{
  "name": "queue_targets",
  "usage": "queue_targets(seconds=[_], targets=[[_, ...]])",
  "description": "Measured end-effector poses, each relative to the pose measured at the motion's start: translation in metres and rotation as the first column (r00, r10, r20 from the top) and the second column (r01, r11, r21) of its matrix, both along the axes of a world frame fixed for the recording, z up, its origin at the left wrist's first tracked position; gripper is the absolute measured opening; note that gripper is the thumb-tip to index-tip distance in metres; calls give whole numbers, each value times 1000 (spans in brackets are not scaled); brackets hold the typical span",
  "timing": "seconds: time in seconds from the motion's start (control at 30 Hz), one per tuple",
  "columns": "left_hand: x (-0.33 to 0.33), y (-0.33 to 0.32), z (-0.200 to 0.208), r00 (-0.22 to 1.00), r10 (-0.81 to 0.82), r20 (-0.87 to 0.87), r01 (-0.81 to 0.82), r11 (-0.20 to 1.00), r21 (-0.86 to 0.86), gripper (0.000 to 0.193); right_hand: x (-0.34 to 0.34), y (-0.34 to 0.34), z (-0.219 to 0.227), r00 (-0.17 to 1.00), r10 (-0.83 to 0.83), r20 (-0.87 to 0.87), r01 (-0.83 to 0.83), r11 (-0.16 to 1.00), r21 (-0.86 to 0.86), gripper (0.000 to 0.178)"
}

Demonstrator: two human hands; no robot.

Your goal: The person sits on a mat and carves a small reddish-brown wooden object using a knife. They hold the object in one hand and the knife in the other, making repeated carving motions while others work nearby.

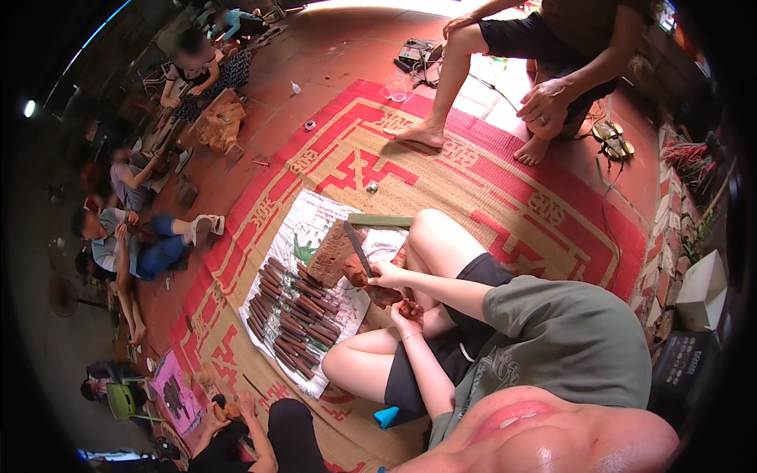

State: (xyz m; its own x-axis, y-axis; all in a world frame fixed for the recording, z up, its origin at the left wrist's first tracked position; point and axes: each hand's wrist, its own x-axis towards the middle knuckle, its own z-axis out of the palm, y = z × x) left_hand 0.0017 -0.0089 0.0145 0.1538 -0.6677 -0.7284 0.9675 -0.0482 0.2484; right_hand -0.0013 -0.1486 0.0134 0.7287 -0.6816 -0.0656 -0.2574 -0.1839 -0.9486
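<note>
R hand (386, 274): grip clenched on lower end of dark flat tool (357, 246); tool is held tilted, far end nr brown block (328, 258). L hand (408, 317): fingers curled, placed at edge of brown workpiece (384, 296); can't tell if it's grasped or only touched. Workpiece is located btwn the bent legs, just below R hand in view, nr edge of white sheet (303, 206). Round brown lump (355, 270) is seen by tool's lower half; can't tell if same pc. Block is laid on sheet, w/ brown-handled tools (296, 315) spread in rows next to it. Green bar (380, 220) is set nr sheet's upper edge. Sheet is carried by red/tan mat (441, 189); small metal item (371, 188) is also seen on mat, beyond bar. Co-worker (591, 31) is seated at upper R, sandals (613, 142) nearby.
</note>
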Motion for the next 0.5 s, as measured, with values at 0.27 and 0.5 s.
queue_targets(seconds=[0.27, 0.5], targets=[[0, 1, -4, 1000, 18, 17, -18, 1000, 16, 10, 2, -1, 10, 994, 44, -102, -42, 999, 18, 22], [1, -2, -3, 999, 31, 17, -32, 999, 34, 12, 11, -11, -8, 996, -12, -84, 11, 1000, -17, 22]])
